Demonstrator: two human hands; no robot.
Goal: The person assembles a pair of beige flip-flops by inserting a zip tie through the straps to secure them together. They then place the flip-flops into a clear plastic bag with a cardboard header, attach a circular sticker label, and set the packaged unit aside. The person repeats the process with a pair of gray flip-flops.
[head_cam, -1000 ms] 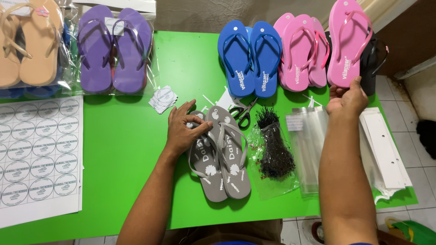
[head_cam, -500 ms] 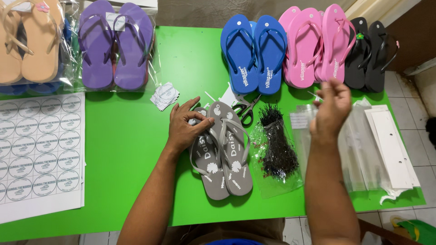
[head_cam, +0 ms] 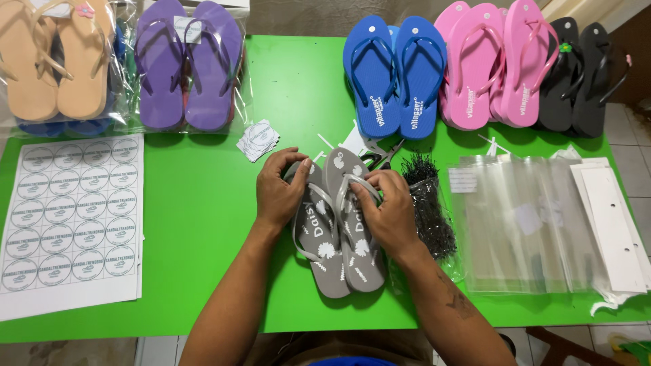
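— What is everything carried by?

— A bright green table, seen from above.

— What is laid on the left side?

— A white sheet of round stickers is spread flat at the left edge. Behind it, tan flip-flops and purple flip-flops are kept in clear bags, and a few loose stickers lie just beside the purple pair.

— And the rest?

— Grey flip-flops are placed in the middle. Blue, pink and black flip-flops are lined along the far edge. A bag of black fasteners, clear plastic bags and white card strips are set out on the right.
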